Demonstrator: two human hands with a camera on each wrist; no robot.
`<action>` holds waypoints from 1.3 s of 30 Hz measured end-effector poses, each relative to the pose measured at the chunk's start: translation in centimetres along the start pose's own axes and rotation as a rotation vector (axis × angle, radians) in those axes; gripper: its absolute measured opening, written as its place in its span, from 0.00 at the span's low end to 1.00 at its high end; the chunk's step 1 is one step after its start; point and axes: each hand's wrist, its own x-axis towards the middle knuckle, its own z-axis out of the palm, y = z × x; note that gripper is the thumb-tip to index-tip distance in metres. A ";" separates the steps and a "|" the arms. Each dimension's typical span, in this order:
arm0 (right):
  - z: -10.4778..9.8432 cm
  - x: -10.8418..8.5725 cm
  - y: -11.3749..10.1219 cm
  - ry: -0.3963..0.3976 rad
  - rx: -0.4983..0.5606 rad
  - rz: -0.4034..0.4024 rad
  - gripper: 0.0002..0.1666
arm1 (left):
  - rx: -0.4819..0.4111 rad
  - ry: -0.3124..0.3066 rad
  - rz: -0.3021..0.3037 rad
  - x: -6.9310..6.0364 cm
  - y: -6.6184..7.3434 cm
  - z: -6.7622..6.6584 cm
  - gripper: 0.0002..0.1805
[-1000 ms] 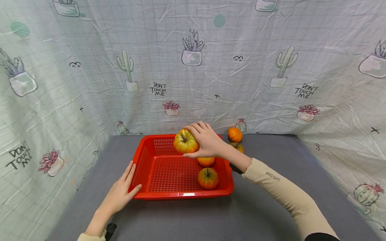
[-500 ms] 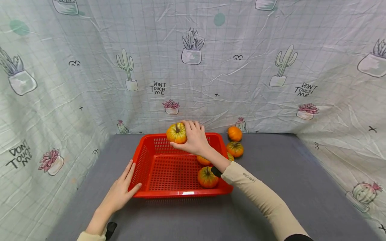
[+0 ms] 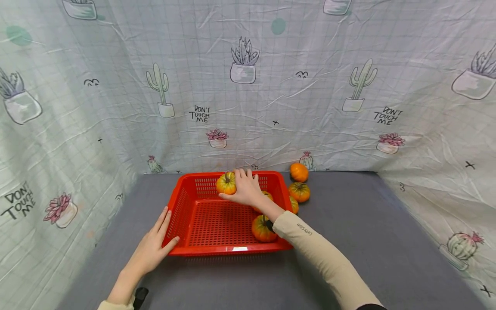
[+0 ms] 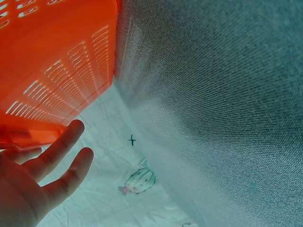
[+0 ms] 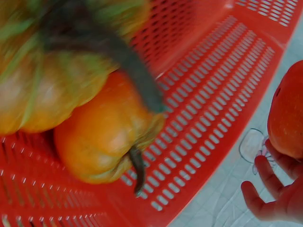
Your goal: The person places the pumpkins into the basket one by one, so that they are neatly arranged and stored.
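Observation:
A small yellow-orange pumpkin (image 3: 226, 184) is gripped by my right hand (image 3: 246, 188) over the far part of a red plastic basket (image 3: 238, 249). Its underside shows at the right edge of the right wrist view, with fingertips (image 5: 266, 165) against it. My left hand (image 3: 149, 247) touches the basket's near left corner, fingers extended along the outer side. Inside the basket, one pumpkin (image 3: 262, 229) sits at the near right. Behind it lies another pumpkin (image 5: 109, 132), which my right wrist partly hides in the head view.
Outside the basket's right side stand an orange pumpkin (image 3: 299, 172), a striped pumpkin (image 3: 299, 192) and a third pumpkin (image 3: 294, 205) partly behind the rim. The grey tabletop (image 3: 348, 224) meets a cactus-print cloth (image 3: 275, 99) at the back and sides.
My right hand has moved left with the pumpkin, then dipped slightly toward the basket. Its forearm swung left, uncovering pumpkins outside the right rim. The left hand stays at its corner.

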 end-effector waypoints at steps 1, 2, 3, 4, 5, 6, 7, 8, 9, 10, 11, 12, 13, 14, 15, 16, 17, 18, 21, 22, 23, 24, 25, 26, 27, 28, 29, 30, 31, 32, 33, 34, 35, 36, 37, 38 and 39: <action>0.3 0.0 0.1 -0.008 -0.024 -0.009 0.51 | 0.001 -0.001 -0.001 0.0 0.0 0.0 0.41; 0.5 0.0 0.2 -0.017 -0.048 -0.017 0.52 | 0.001 -0.001 -0.003 0.0 0.0 0.0 0.41; 0.7 0.0 0.4 -0.024 -0.067 -0.027 0.53 | 0.001 -0.002 -0.004 0.0 0.0 0.0 0.41; 1.0 0.0 0.5 -0.034 -0.083 -0.033 0.53 | 0.001 -0.001 -0.005 0.0 0.0 0.0 0.41; 1.2 -0.1 0.7 -0.042 -0.093 -0.036 0.54 | 0.002 0.001 -0.005 0.0 0.0 0.0 0.41; 1.5 -0.1 0.9 -0.053 -0.095 -0.034 0.54 | 0.002 0.003 -0.003 0.0 0.0 0.0 0.41; 1.7 -0.1 1.0 -0.062 -0.099 -0.029 0.54 | 0.003 0.002 -0.002 0.0 0.0 0.1 0.41; 1.9 -0.1 1.2 -0.068 -0.098 -0.023 0.54 | 0.003 0.002 -0.001 0.0 0.0 0.1 0.41; 2.1 -0.1 1.3 -0.073 -0.099 -0.018 0.53 | 0.003 0.004 -0.001 0.0 0.0 0.1 0.41; 2.2 -0.1 1.5 -0.076 -0.097 -0.013 0.53 | 0.004 0.004 0.000 0.0 0.0 0.1 0.41; 2.4 0.0 1.6 -0.079 -0.092 -0.009 0.52 | 0.002 0.004 0.000 0.0 -0.1 0.2 0.41; 2.5 0.0 1.7 -0.084 -0.092 -0.004 0.52 | 0.000 0.003 0.000 0.0 -0.1 0.2 0.41; 2.5 0.0 1.8 -0.088 -0.093 -0.001 0.52 | -0.002 0.002 -0.001 0.0 -0.1 0.2 0.41; 2.6 0.0 1.9 -0.093 -0.093 0.000 0.52 | -0.003 0.001 -0.001 0.0 -0.1 0.2 0.41; 2.7 0.0 2.0 -0.102 -0.096 0.000 0.52 | -0.005 0.001 -0.002 0.0 -0.1 0.2 0.41; 2.8 0.0 2.0 -0.111 -0.101 -0.003 0.52 | -0.006 -0.001 -0.002 0.0 -0.1 0.2 0.41; 2.8 0.0 2.1 -0.121 -0.108 -0.008 0.53 | -0.007 -0.001 -0.002 0.0 -0.1 0.2 0.41; 2.8 0.1 2.1 -0.130 -0.123 -0.015 0.53 | -0.007 -0.001 -0.001 0.0 -0.1 0.2 0.41; 2.9 0.2 2.3 -0.149 -0.156 -0.046 0.54 | -0.007 0.000 0.000 0.0 0.0 0.2 0.41; 2.9 0.2 2.3 -0.156 -0.167 -0.056 0.54 | -0.006 0.000 0.000 0.1 0.0 0.2 0.41; 3.0 0.2 2.3 -0.165 -0.178 -0.063 0.55 | -0.007 0.000 0.000 0.1 0.0 0.2 0.41; 3.0 0.3 2.3 -0.176 -0.187 -0.067 0.55 | -0.007 0.000 -0.001 0.1 0.0 0.2 0.41; 3.0 0.3 2.3 -0.187 -0.190 -0.071 0.55 | -0.006 0.000 -0.001 0.1 0.0 0.2 0.41; 3.0 0.3 2.3 -0.200 -0.197 -0.072 0.55 | -0.006 0.000 -0.002 0.1 0.0 0.2 0.41; 3.0 0.4 2.3 -0.212 -0.200 -0.071 0.55 | -0.006 0.001 -0.001 0.1 0.0 0.2 0.41; 3.0 0.4 2.3 -0.223 -0.205 -0.070 0.55 | -0.007 0.004 0.003 0.1 -0.1 0.2 0.41; 3.0 0.4 2.3 -0.232 -0.207 -0.070 0.54 | -0.008 0.007 0.006 0.1 -0.1 0.3 0.41; 3.0 0.4 2.3 -0.238 -0.208 -0.070 0.54 | -0.008 0.010 0.009 0.2 -0.1 0.3 0.41; 3.0 0.4 2.3 -0.244 -0.214 -0.070 0.53 | -0.009 0.013 0.012 0.2 -0.1 0.3 0.41; 3.0 0.4 2.3 -0.247 -0.218 -0.070 0.53 | -0.011 0.016 0.015 0.2 -0.1 0.3 0.41; 2.9 0.4 2.3 -0.251 -0.221 -0.069 0.53 | -0.014 0.018 0.017 0.2 -0.1 0.3 0.41; 2.9 0.4 2.3 -0.255 -0.223 -0.069 0.52 | -0.016 0.020 0.020 0.2 -0.1 0.3 0.41; 2.9 0.4 2.3 -0.261 -0.225 -0.067 0.52 | -0.017 0.022 0.020 0.2 -0.1 0.3 0.41; 2.9 0.3 2.4 -0.267 -0.227 -0.065 0.52 | -0.018 0.022 0.021 0.2 -0.1 0.3 0.41; 2.9 0.3 2.4 -0.274 -0.226 -0.062 0.52 | -0.018 0.022 0.021 0.1 -0.1 0.3 0.41; 2.9 0.3 2.4 -0.278 -0.222 -0.058 0.52 | -0.019 0.022 0.021 0.1 -0.1 0.3 0.41; 2.9 0.3 2.4 -0.282 -0.219 -0.054 0.51 | -0.017 0.022 0.021 0.1 -0.1 0.3 0.41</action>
